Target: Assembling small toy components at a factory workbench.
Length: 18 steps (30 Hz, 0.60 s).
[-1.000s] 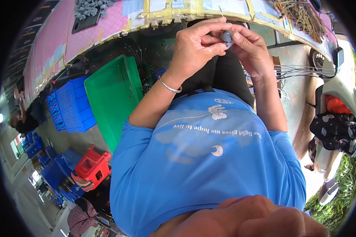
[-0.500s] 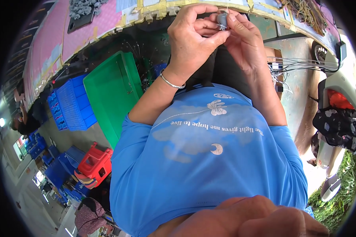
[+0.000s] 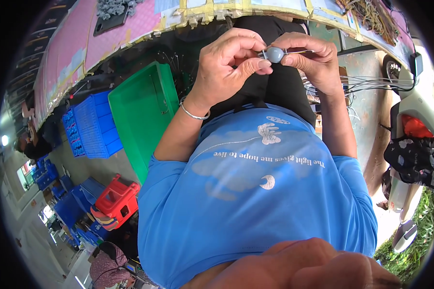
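Note:
A small, smooth grey rounded piece (image 3: 276,54), too small to name more exactly, is held between my hands, above my lap. My left hand (image 3: 226,67), with a silver bangle at the wrist, pinches the small pale fitting at the piece's left end between thumb and fingers. On the other side, the thumb and forefinger of my right hand (image 3: 318,60) are closed at its right end. A thin wire (image 3: 301,51) sticks out from that end across my right fingers. Both hands are just off the near edge of the worktable (image 3: 144,28).
On the table are small grey pieces (image 3: 112,6) by a dark tray (image 3: 112,23), and a bundle of thin brown wires (image 3: 376,21). Left of me stand a green bin (image 3: 135,115), blue crates (image 3: 91,125) and a red crate (image 3: 115,200). A scooter (image 3: 414,106) is at right.
Both hands have come down from the table edge toward my lap. The grey piece has turned from upright to lying sideways, with its wire now pointing right.

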Tool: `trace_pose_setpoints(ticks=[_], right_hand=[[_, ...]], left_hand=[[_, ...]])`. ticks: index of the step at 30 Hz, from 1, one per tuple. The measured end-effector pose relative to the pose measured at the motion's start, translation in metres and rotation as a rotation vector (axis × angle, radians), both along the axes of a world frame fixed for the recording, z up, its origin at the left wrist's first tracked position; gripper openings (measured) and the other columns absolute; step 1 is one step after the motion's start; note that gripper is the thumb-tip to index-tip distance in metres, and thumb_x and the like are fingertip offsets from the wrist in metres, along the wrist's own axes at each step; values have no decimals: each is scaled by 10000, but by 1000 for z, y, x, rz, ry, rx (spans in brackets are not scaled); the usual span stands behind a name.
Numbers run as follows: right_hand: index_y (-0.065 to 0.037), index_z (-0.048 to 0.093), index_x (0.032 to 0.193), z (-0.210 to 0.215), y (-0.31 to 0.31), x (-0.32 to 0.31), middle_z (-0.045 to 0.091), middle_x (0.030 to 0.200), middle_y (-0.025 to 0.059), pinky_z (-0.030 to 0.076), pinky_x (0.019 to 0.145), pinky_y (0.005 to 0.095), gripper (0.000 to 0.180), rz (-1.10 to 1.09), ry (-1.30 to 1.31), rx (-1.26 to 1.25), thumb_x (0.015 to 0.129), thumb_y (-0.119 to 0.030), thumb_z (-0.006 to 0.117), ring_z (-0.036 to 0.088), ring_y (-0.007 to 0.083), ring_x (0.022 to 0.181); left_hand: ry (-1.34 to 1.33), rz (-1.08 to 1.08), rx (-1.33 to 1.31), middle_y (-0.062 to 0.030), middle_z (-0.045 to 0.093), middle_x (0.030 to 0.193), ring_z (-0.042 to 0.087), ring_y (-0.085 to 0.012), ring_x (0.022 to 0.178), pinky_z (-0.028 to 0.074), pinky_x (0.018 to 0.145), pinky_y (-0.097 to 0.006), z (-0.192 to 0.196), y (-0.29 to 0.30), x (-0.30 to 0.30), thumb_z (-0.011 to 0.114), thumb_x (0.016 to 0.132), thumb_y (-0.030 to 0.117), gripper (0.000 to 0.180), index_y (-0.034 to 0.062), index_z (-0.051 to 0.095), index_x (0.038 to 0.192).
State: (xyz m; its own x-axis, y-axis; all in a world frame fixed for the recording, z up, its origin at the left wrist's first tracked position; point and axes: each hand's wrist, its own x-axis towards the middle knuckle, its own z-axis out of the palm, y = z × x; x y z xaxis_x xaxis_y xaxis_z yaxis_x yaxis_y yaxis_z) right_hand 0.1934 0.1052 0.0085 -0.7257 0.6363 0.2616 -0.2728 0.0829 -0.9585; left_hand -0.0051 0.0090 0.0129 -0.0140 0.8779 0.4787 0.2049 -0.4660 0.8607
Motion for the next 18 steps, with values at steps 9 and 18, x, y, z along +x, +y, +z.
trace_pose_setpoints(ticks=[9, 18], right_hand=[[32, 708, 1071, -2, -2, -15, 711, 988, 157, 545, 846, 326, 221, -30, -38, 47, 876, -74, 700, 676, 225, 948], [23, 660, 1184, -12, -9, -32, 715, 1049, 168, 562, 832, 310, 292, 71, -30, -238, 951, -151, 634, 704, 196, 913]], left_hand=[[-177, -7, -76, -116, 621, 1053, 695, -150, 677, 599, 556, -235, 5, -10, -11, 730, 832, -29, 181, -67, 626, 976], [-22, 192, -45, -105, 635, 1038, 667, -110, 672, 578, 536, -218, 6, -29, -15, 762, 803, -27, 221, -50, 640, 987]])
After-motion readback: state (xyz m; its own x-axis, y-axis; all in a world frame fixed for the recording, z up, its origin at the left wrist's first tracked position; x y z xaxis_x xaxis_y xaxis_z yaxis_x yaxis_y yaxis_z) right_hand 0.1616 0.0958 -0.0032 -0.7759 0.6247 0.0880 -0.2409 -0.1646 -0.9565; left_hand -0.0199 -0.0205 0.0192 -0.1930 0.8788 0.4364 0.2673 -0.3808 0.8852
